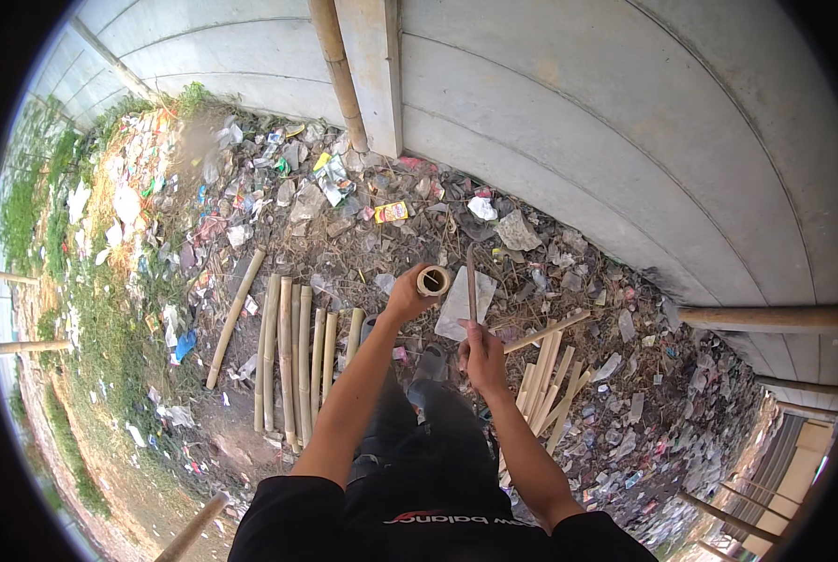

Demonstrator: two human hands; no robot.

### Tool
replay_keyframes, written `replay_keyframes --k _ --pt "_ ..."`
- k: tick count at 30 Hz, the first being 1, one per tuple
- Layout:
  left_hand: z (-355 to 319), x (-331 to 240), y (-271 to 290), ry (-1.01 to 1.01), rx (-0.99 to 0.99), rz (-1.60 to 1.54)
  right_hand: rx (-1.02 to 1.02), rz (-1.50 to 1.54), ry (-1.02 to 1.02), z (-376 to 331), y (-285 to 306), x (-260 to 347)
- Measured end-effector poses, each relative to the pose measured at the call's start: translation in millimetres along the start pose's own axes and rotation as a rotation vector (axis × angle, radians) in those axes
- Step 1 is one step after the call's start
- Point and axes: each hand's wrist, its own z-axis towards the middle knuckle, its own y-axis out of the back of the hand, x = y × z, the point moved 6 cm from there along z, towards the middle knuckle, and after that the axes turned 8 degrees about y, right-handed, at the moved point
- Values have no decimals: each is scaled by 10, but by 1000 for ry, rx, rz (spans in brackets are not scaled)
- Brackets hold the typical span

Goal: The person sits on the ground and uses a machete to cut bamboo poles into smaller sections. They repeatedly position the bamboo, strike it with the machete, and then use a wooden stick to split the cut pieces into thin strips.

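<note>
bamboo tube (433, 280): tan | wall (625, 122): grey | split bamboo (292, 356): pale yellow-green

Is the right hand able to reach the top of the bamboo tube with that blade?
Probably yes. The right hand holds a long blade upright beside the bamboo tube, which the left hand steadies. Nothing lies between blade and tube.

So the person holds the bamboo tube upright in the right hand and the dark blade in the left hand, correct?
Not quite: the hands are swapped. In the head view, the left hand holds the bamboo tube upright and the right hand holds the dark blade.
</note>
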Motion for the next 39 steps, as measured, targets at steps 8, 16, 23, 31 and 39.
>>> replay_keyframes --k 8,16,23,31,39 --pt "-97 -192 -172 282 -138 258 -98 -300 129 156 -279 214" --pt "133 -157 -81 305 -128 295 -230 -569 378 434 -489 285" --pt "271 -151 -26 354 -122 296 -383 -628 571 590 -579 524" --pt "273 -215 -4 301 -119 308 -465 -690 499 882 -416 657" --pt "281 -163 43 270 -164 316 -344 -702 316 958 -453 761"
